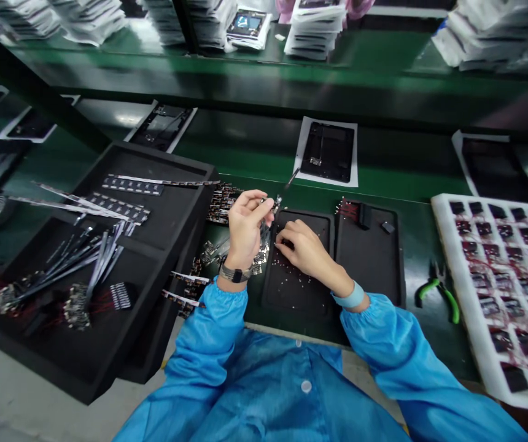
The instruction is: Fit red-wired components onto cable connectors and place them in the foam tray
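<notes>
My left hand (pixel 247 228) is raised over the green bench, thumb and fingers pinched on a small circuit board (pixel 278 201) with a dark flex cable (pixel 293 178) sticking up from it. To its right, my right hand (pixel 305 247) is low over a black tray (pixel 287 299), its thumb and fingertips drawn together. Whatever they hold, if anything, is too small to make out. Tiny white parts (pixel 294 284) lie scattered in that tray. Several loose small boards (pixel 259 261) lie below my left hand, partly hidden by it.
Stacked black trays (pixel 153 258) with flex cables and boards stand at the left. On the right are another black tray (pixel 369 270) with red-wired parts, green-handled cutters (pixel 438 291) and a white foam tray (pixel 469 319) of components. Behind, a tablet housing (pixel 330 151) lies on a white sheet.
</notes>
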Demonstrator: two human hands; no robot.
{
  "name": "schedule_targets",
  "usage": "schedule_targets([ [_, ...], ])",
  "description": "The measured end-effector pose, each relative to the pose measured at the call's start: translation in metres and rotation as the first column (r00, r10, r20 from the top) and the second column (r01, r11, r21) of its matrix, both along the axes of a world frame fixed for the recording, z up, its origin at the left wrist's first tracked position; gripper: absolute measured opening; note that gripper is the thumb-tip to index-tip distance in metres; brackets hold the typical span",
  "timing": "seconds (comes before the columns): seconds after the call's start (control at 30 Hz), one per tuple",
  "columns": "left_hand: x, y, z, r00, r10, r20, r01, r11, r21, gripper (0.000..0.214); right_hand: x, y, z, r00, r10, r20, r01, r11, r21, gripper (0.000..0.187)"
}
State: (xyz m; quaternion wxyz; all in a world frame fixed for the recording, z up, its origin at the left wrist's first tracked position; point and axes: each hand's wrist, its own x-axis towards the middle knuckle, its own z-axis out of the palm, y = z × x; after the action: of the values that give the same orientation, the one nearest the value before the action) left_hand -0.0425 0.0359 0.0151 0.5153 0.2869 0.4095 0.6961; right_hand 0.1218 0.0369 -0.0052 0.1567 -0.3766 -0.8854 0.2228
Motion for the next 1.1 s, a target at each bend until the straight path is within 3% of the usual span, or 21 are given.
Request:
schedule_targets([
  [0.1,-0.001,0.000,-0.001,1.000,0.012,0.007,-0.012,1.000,0.014,0.027,0.012,-0.005,0.010,0.977,-0.052,-0.207,0.042,0.998,-0.052,0.007],
  [0.2,0.000,-0.001,-0.003,0.999,0.027,-0.022,-0.026,0.999,0.037,0.025,0.024,-0.012,0.022,0.903,-0.176,-0.392,0.112,0.977,-0.181,0.007],
  [0.33,0.004,-0.004,-0.003,0.996,0.011,-0.086,-0.006,0.998,0.056,0.026,0.038,-0.017,0.028,0.785,-0.349,-0.512,0.115,0.894,-0.432,0.013],
  [0.43,0.006,-0.006,0.000,0.993,-0.078,-0.090,0.081,0.996,0.037,0.032,0.044,-0.016,0.023,0.722,-0.419,-0.550,0.093,0.848,-0.522,0.019],
  [0.6,0.009,-0.009,0.003,0.979,-0.158,-0.131,0.156,0.987,-0.028,0.037,0.053,-0.016,0.020,0.677,-0.438,-0.591,0.086,0.845,-0.528,0.017],
  [0.77,0.009,-0.011,0.000,0.957,-0.175,-0.232,0.178,0.984,-0.008,0.020,0.059,-0.018,0.023,0.649,-0.434,-0.625,0.083,0.857,-0.509,0.013],
  [1.0,0.005,-0.015,0.005,0.871,-0.198,-0.449,0.271,0.957,0.103,0.011,0.058,-0.019,0.024,0.711,-0.349,-0.610,0.036,0.885,-0.464,0.010],
  [1.1,0.004,-0.019,0.009,0.880,-0.256,-0.400,0.328,0.937,0.123,0.014,0.058,-0.023,0.027,0.740,-0.293,-0.606,-0.001,0.899,-0.437,0.008],
])
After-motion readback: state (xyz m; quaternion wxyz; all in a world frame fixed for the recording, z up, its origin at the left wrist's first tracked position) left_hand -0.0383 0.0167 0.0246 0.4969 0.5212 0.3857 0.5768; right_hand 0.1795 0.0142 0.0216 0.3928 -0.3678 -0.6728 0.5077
